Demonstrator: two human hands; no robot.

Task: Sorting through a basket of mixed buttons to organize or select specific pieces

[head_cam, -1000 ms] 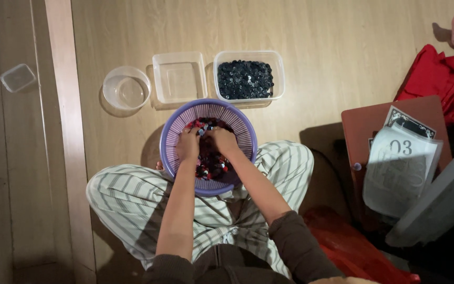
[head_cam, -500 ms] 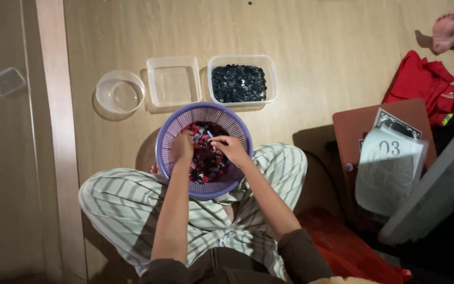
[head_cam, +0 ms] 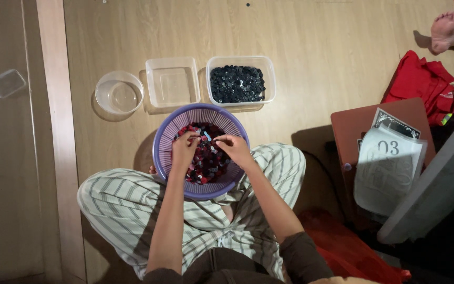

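Buttons [head_cam: 206, 158] in basket [head_cam: 164, 137] before tubs [head_cam: 173, 63]

Striped pale green-white trousers [head_cam: 132, 210]; dark brown sleeves [head_cam: 300, 255] pushed up; bare forearms.

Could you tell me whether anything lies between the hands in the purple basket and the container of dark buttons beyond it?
Nothing visible does. Both the left hand and right hand rest in the purple basket; the container of dark buttons sits just past its far rim, with only bare wooden floor between.
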